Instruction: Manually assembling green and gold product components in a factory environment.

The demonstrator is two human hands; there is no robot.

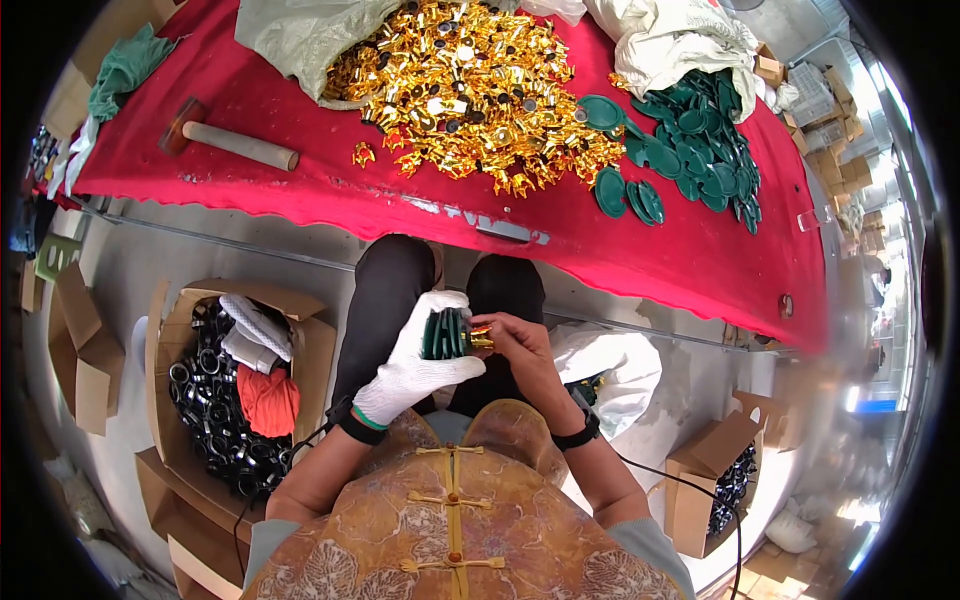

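My left hand point(408, 372), in a white knitted glove with a green cuff edge, is closed around a row of dark green discs point(445, 334) stacked on edge above my lap. My bare right hand point(522, 352) pinches a small shiny gold piece point(482, 337) against the right end of that row. Its fingers partly cover the gold piece, so its exact shape is hidden. Beyond my knees, a big heap of similar gold pieces point(470, 90) with some black parts lies on the red cloth point(330, 200). Loose green discs point(690, 150) are heaped to its right.
A wooden-handled hammer point(240, 145) lies at the table's left. White sacks point(670, 40) spill onto the cloth. On the floor at left, a cardboard box point(310, 370) holds black rings and a red cloth; another box point(690, 500) stands at right. A white bag point(620, 370) lies beside my right knee.
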